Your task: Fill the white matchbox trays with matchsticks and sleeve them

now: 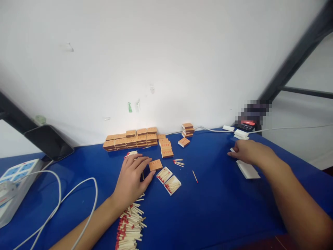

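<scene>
My left hand (134, 175) rests low over the blue table, its thumb and index finger at the two sides of an orange matchbox (156, 165). Matches lie partly hidden beneath that hand. Just right of it, two white matchbox trays (173, 185) filled with red-tipped matches sit side by side. On the far right, my right hand (248, 151) has its fingers pinched on a small white piece (232, 150), apparently a matchbox tray. Close below that hand is a stack of white trays (248, 170); its exact count is hidden.
Orange matchboxes (130, 140) are stacked along the wall, with a smaller pile (187, 130) to the right. Loose matches (131, 225) form a heap at the front. A power strip (19, 184), white cable (95, 194) and black phone (49, 142) occupy the left.
</scene>
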